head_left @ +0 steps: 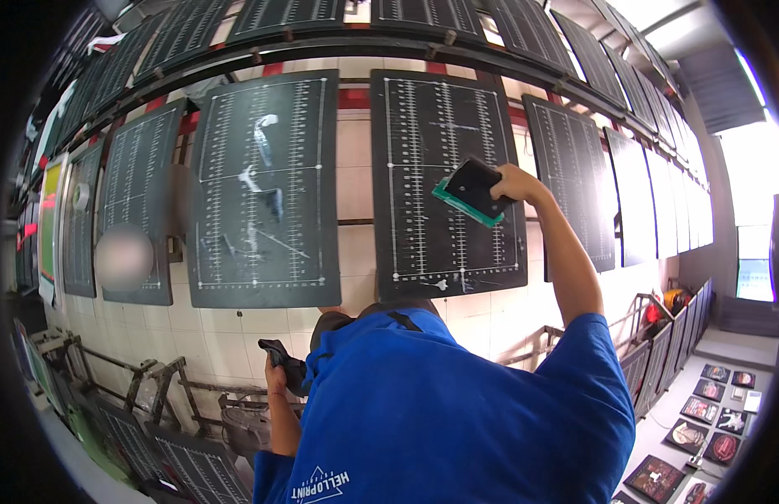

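My right hand (517, 186) grips a flat black squeegee-like spreader (473, 181) with a green edge. It is tilted over the right half of a dark printing platen (423, 239) that is marked with white ruler lines. Whether the green edge touches the surface I cannot tell. Down by my left side, away from the boards, my left hand (277, 375) is closed around a crumpled black piece (293, 370), which looks like cloth. Left of the platen lies a second marked platen (230, 202) with pale smears across it.
More marked platens (566, 181) line up to the right and left. Behind them a dark rail (356, 42) carries another row. Metal frames (154, 378) stand behind me at the lower left. Blurred patches cover part of the left side. Pictures (687, 435) lie at the lower right.
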Action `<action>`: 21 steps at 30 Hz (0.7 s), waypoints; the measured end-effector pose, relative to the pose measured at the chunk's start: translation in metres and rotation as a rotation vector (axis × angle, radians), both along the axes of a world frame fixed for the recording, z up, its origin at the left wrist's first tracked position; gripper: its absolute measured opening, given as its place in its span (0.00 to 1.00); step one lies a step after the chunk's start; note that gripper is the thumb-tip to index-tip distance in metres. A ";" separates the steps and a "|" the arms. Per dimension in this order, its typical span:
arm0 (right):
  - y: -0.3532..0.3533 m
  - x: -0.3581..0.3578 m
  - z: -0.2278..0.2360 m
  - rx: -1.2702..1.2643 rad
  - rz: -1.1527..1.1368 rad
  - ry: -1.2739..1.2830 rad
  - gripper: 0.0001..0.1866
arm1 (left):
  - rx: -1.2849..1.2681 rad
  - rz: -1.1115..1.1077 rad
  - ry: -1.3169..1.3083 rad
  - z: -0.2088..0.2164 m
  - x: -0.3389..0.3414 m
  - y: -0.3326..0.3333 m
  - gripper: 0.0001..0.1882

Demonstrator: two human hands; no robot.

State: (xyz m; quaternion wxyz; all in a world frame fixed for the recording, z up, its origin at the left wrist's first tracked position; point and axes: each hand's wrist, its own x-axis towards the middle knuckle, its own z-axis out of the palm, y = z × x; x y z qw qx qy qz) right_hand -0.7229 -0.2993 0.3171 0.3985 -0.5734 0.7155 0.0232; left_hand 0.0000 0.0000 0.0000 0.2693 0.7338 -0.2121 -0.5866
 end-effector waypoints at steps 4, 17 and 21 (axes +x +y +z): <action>0.001 0.056 -0.002 0.080 -0.413 -0.527 0.19 | -0.054 0.080 0.054 -0.015 0.047 0.030 0.43; -0.029 0.394 -0.039 -0.659 0.254 0.276 0.22 | -0.037 0.117 -0.025 -0.036 0.122 0.080 0.43; 0.018 0.422 -0.097 -0.941 0.303 0.409 0.23 | -0.056 0.151 0.033 -0.042 0.128 0.065 0.42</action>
